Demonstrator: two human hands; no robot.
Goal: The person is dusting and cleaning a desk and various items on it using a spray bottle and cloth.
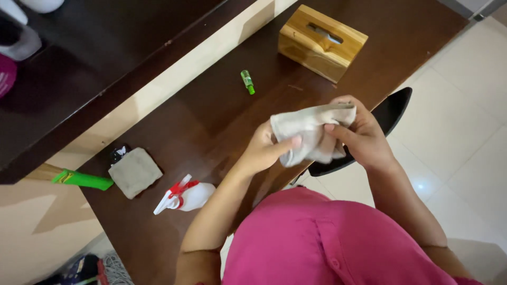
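Left hand: closed on the lower left part of a beige cloth, thumb lying across the front of the fabric and the other fingers hidden behind it.
Right hand: curled around the cloth's upper right side, fingers folded over its top edge, so both hands grip the same piece.
Cloth position: held up in the air between the two hands, above the front edge of the dark wooden table and clear of its surface.
Cloth handling: it looks light, soft and limp; it bunches and folds where the fingers press and would sag from any single grip. A hold at two edges or corners, one in each hand, looks best for keeping it spread. It seems neither fragile nor slippery.
Behind the hands: a black chair back shows beside the right wrist.
Table, near: a white spray bottle with a red trigger lies on its side, near the left forearm.
Table, left: a second folded grey-beige cloth lies flat, a green handle just beside it.
Table, far: a small green bottle lies alone, and a wooden tissue box stands near the far corner.
Floor: pale tiles on the right.
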